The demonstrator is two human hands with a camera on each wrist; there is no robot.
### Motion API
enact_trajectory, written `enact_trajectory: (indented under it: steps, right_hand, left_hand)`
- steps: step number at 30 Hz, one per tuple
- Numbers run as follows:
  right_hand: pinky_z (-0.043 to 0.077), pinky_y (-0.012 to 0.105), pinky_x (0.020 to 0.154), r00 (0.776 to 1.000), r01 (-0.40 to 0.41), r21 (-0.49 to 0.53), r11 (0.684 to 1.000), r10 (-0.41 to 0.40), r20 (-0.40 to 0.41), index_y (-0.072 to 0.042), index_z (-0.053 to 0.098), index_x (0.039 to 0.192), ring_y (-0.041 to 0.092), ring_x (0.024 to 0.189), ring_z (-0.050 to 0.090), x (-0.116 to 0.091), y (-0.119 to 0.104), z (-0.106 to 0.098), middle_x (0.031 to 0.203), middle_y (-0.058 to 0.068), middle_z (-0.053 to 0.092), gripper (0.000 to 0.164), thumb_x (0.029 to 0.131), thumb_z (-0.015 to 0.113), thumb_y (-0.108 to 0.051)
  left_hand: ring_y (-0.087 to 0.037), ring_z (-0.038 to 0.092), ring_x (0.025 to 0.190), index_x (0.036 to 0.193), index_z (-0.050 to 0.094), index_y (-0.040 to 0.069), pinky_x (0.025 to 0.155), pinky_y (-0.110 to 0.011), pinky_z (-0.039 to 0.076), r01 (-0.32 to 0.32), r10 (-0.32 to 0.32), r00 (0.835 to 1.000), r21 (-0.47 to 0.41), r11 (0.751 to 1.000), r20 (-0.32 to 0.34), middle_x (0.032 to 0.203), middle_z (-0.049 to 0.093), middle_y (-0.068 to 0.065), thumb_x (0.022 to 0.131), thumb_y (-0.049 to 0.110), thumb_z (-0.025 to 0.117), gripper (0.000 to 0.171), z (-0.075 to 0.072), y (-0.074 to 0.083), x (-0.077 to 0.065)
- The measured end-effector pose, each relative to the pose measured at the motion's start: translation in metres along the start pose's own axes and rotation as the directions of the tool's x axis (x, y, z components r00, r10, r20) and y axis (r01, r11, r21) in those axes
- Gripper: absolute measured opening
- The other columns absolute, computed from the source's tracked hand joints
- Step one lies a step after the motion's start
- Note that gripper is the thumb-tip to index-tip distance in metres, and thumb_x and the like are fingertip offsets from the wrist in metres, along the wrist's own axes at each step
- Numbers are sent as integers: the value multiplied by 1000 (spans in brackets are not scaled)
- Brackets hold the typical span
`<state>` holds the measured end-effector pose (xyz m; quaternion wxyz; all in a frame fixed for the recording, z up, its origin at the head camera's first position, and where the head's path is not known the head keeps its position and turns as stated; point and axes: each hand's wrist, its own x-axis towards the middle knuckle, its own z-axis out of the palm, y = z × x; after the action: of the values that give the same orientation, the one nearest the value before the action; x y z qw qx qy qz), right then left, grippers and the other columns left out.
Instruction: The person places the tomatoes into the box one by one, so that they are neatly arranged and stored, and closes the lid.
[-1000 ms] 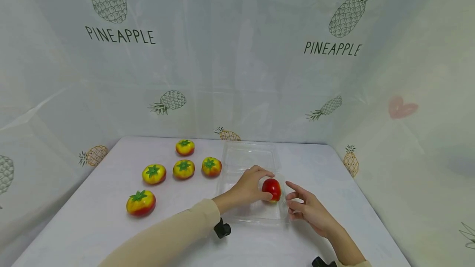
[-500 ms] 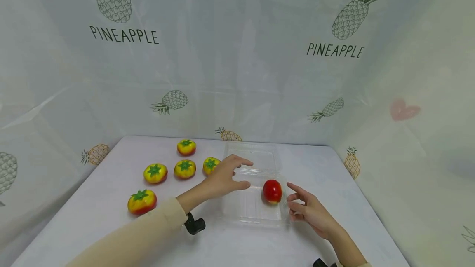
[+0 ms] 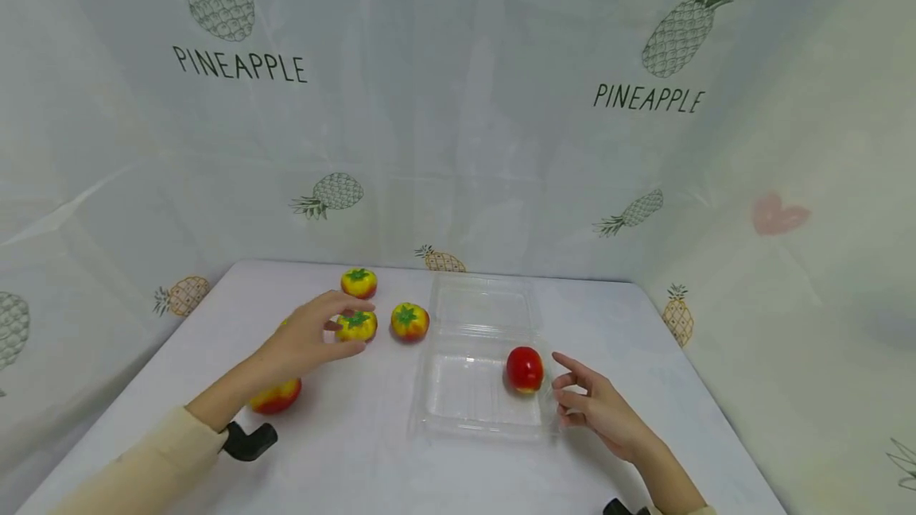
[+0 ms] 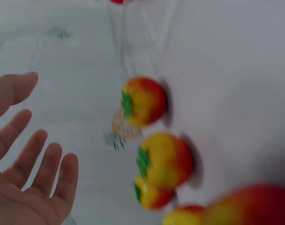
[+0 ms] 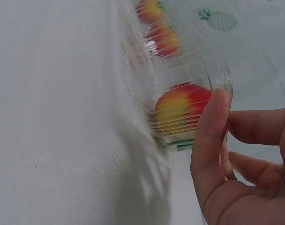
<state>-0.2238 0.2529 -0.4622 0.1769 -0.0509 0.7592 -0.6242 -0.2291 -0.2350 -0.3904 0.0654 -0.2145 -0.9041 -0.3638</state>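
My left hand [image 3: 300,340] is over the left part of the table, fingers apart and holding nothing, among red-and-yellow persimmons with green leafy tops. One persimmon [image 3: 361,328] shows between its thumb and fingers in the head view; the left wrist view shows the hand [image 4: 32,183] apart from the fruit. Another persimmon [image 3: 275,398] lies partly behind the wrist. My right hand [image 3: 597,408] is at the right side of a clear plastic clamshell box [image 3: 465,392]. In the right wrist view, thumb and fingers pinch the box's rim [image 5: 225,77]. A persimmon [image 3: 525,368] lies inside, red side up.
The box's lid [image 3: 483,302] lies folded back toward the rear of the table [image 3: 372,451]. Two more persimmons, a rear one [image 3: 359,283] and one beside the box [image 3: 409,323], sit on the tabletop. A pineapple-print curtain [image 3: 444,125] hangs behind.
My left hand has let go of the persimmon in the box and moved left, over the loose persimmons. My right hand has stayed at the box's side.
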Motion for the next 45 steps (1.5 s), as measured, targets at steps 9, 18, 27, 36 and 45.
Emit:
enact_trajectory:
  steps: [9,18,27,36,45]
  right_hand:
    - [61,28,75,1000,1,5,1000,-1,2,-6,27,167,21,88,61,-2,1,0,125,22,51,73,104,64,-8]
    - [62,27,76,1000,-4,-6,1000,4,-8,-7,27,167,22,89,61,0,-1,-1,126,23,51,73,104,64,-8]
    - [62,28,76,1000,4,-5,1000,-4,-1,-7,27,167,22,88,61,-2,1,-2,125,21,51,73,104,64,-9]
    - [63,29,76,1000,15,-10,1000,-15,-5,-8,28,167,22,88,61,-1,0,-2,125,20,52,72,105,64,-10]
    - [63,28,75,1000,6,-17,1000,-6,-6,-8,27,168,23,88,61,-1,1,-1,126,20,52,72,106,64,-11]
  left_hand:
    - [-30,61,126,137,67,24,97,-36,60,52,-52,999,70,996,-7,139,65,1,95,36,82,46,-38,-70,-51]
    - [-39,57,133,146,61,20,95,-29,59,249,-238,959,-58,967,151,152,56,-14,100,41,74,52,-43,-115,-78]
    - [-50,43,144,159,48,18,103,-51,52,380,-312,878,-133,915,362,163,42,-23,107,36,64,58,-43,-131,-88]
    - [3,53,125,152,56,17,95,-16,50,274,-206,906,-140,951,370,154,53,-17,101,32,73,55,-37,-123,-90]
    - [5,54,123,153,56,18,96,-19,53,214,-114,893,-187,959,436,152,58,-8,101,26,74,56,-37,-113,-94]
